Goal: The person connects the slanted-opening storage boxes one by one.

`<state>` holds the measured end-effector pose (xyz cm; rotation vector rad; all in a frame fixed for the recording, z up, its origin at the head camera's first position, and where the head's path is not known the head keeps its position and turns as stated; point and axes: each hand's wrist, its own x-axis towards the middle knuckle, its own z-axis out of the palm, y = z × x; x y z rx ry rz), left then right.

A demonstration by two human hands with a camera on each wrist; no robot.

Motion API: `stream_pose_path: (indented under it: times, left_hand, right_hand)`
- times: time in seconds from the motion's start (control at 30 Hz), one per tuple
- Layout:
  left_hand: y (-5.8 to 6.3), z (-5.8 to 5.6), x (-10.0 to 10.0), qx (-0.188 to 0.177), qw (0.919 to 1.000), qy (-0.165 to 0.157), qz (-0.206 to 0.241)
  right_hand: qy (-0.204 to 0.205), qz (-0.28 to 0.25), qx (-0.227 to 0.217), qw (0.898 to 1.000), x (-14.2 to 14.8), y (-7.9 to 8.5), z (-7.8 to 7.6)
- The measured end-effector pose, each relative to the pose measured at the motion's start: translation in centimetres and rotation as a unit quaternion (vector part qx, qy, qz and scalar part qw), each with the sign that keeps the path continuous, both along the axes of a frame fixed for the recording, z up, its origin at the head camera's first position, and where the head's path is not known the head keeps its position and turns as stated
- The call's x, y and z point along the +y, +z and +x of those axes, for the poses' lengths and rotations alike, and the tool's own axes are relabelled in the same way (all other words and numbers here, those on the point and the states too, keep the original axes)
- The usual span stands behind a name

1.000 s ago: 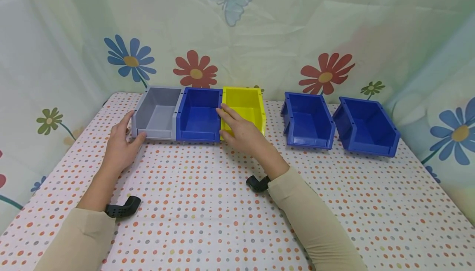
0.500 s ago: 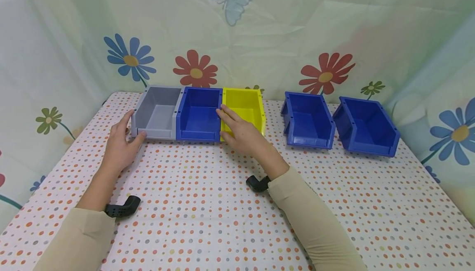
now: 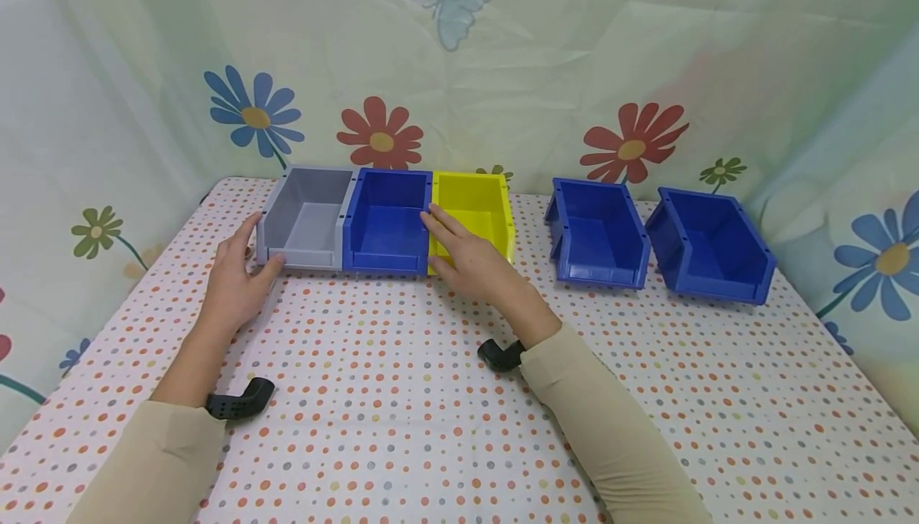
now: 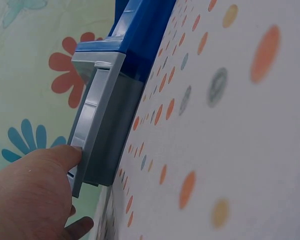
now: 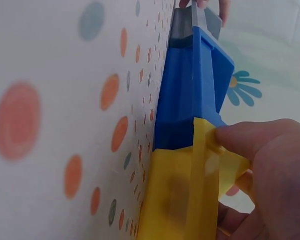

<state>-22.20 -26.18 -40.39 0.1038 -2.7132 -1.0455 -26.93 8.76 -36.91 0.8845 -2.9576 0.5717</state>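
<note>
Side by side along the back of the table stand a grey storage bin [image 3: 309,225], a blue storage bin [image 3: 391,225] and a yellow storage bin [image 3: 477,205], all touching. My left hand [image 3: 239,277] holds the grey bin's front left corner, thumb on the front lip and fingers along the outer side. My right hand [image 3: 477,265] grips the yellow bin's left wall beside the blue bin. In the right wrist view its thumb [image 5: 240,137] presses the yellow front corner, while the other fingers are partly hidden behind it.
Two more blue bins, one [image 3: 599,233] nearer and another [image 3: 711,245] farther right, stand apart from the row, slightly turned. A dotted cloth [image 3: 402,396] covers the table. A flowered curtain [image 3: 517,69] hangs right behind the bins.
The yellow bin has slid very slightly toward me, its back edge now a little nearer than the blue bin's. Both hands keep almost the same place.
</note>
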Motion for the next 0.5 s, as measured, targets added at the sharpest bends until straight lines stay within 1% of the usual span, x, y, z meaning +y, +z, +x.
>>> stream_pose_path:
  times: [0.33, 0.5]
  left_hand:
    - [0.01, 0.0, 0.09, -0.001, 1.0, -0.001, 0.0]
    - [0.02, -0.08, 0.0, -0.004, 1.0, 0.0, -0.003]
  right_hand:
    - [0.011, 0.015, -0.006, 1.0, 0.27, -0.25, 0.05]
    - [0.013, 0.009, -0.007, 1.0, 0.35, -0.33, 0.09]
